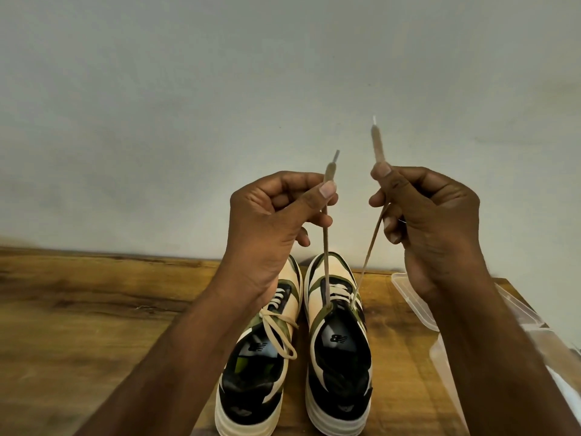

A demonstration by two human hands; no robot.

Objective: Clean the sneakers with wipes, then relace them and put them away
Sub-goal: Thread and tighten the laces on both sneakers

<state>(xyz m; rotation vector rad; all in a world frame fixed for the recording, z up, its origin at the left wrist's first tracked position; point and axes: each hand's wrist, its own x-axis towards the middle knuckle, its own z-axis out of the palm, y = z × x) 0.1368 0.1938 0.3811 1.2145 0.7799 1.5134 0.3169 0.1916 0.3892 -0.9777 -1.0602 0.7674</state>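
Both sneakers stand side by side at the bench's (94, 309) near edge. Left hand (270, 221) and right hand (430, 215) each pinch one lace end (327, 247) of the right sneaker (339, 357) in a closed grip, raised; left sneaker (261, 366) is tied.

My sneakers (336, 341) are cream, olive green and black with beige laces (327, 256); the tabletop (94, 309) is brown woodgrain, the wall (220, 89) pale grey.

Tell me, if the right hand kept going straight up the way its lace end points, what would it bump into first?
Probably nothing nearby. The right hand pinches its lace end, which points upward toward the plain wall. The picture shows nothing between them, so the wall would likely come first, though its distance is unclear.
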